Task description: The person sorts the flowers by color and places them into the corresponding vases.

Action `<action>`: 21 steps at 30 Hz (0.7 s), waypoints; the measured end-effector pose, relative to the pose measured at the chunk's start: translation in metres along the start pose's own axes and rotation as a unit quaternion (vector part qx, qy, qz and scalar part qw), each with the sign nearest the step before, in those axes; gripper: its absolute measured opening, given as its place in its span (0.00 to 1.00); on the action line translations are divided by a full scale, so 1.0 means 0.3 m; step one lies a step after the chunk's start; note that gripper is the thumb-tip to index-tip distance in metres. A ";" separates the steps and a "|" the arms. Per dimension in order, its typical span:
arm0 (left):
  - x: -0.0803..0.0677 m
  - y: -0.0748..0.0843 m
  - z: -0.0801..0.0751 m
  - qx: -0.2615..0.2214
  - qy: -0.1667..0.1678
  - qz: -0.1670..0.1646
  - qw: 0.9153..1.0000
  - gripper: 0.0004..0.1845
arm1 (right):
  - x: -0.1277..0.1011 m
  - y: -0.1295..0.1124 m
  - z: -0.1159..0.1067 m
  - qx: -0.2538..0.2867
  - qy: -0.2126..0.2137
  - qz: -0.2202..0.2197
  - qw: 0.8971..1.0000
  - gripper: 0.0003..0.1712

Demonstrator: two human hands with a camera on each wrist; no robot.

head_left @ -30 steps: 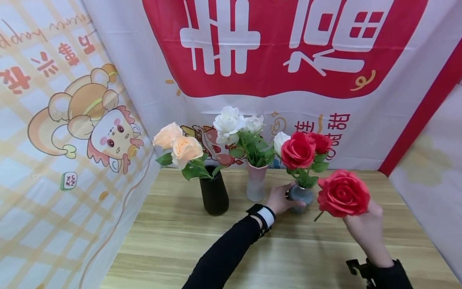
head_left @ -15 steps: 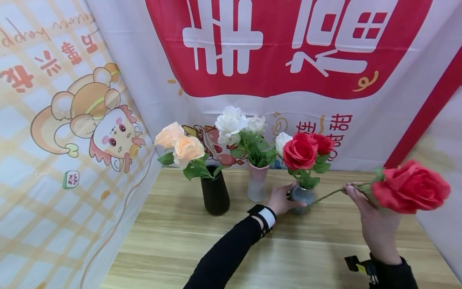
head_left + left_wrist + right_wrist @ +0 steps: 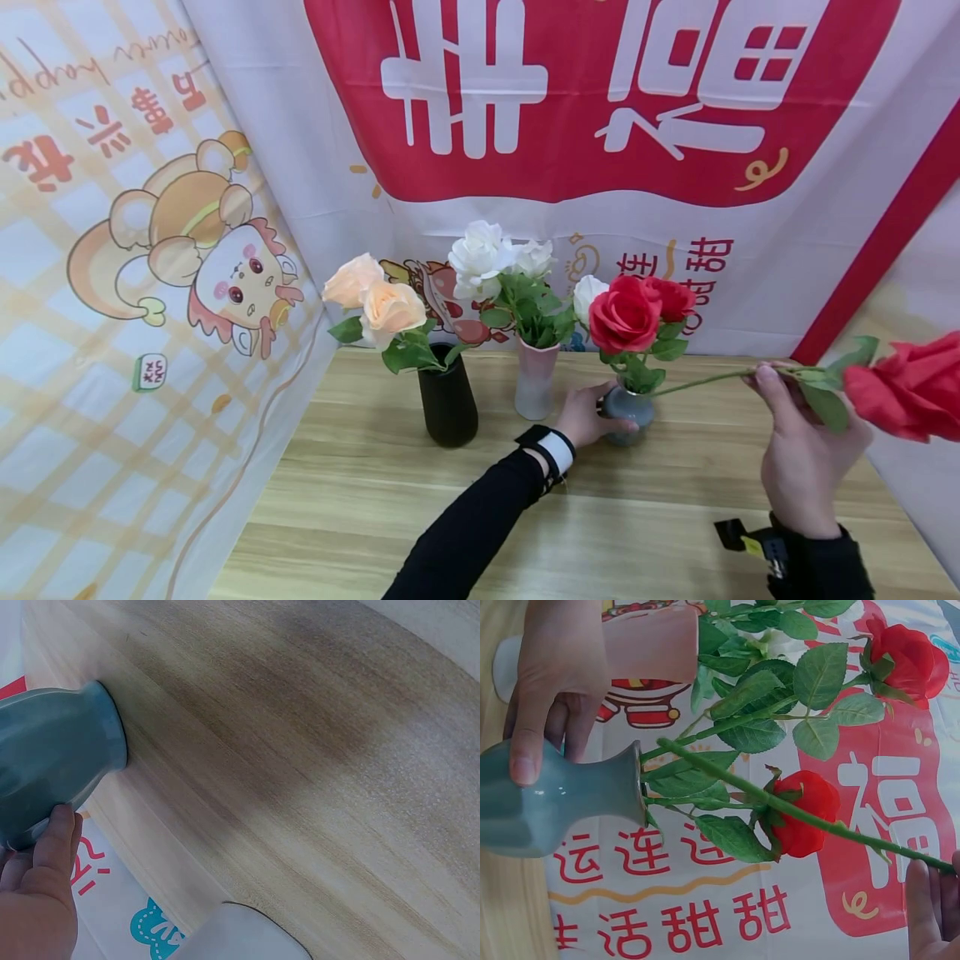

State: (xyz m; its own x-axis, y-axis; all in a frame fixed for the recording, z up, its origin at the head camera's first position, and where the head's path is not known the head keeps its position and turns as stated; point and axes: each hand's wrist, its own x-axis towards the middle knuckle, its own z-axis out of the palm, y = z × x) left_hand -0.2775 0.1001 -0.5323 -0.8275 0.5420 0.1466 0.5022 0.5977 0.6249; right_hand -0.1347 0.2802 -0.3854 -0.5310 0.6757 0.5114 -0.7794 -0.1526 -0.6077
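My left hand (image 3: 585, 418) holds the small blue-grey vase (image 3: 628, 410) by its rounded body; it stands on the table. Red roses (image 3: 624, 314) and a white rose (image 3: 588, 298) stick out of its mouth. On the right, my right hand (image 3: 808, 467) pinches the green stem of a single red rose (image 3: 911, 387). That stem (image 3: 810, 819) slants toward the vase, its cut end close to the mouth, in front of the leaves. In the left wrist view, my fingers (image 3: 52, 847) lie against the side of the vase (image 3: 52, 750).
Left of the vase stands a pink-and-white vase (image 3: 535, 387) with white roses (image 3: 480, 258). Further left is a black vase (image 3: 447, 400) with peach roses (image 3: 390, 312). The wooden table (image 3: 360, 517) ends at a printed cloth backdrop (image 3: 450, 183).
My right hand has moved right and turned, so the rose head swung out to the right and its stem now points at the vase mouth. The left hand still holds the vase.
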 end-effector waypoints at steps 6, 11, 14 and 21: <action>-0.003 0.001 -0.001 0.008 0.005 0.006 1.000 0.39 | 0.004 0.012 0.015 0.027 0.039 0.018 0.999 0.41; -0.006 0.005 -0.002 0.007 0.002 0.003 1.000 0.37 | -0.001 0.052 0.013 0.026 0.034 0.019 0.999 0.41; -0.009 0.009 -0.004 0.005 0.001 0.002 1.000 0.38 | -0.005 0.082 0.008 0.037 0.018 0.024 0.999 0.39; -0.016 0.006 0.001 0.010 0.017 0.009 1.000 0.41 | -0.014 0.126 0.010 -0.080 -0.019 0.070 0.994 0.25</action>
State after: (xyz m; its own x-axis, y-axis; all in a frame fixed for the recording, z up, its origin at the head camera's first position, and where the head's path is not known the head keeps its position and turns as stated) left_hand -0.2727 0.0987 -0.5320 -0.8264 0.5323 0.1834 0.5213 0.6002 0.6067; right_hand -0.1629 0.2694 -0.4085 -0.6459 0.6273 0.4352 -0.6349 -0.1249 -0.7624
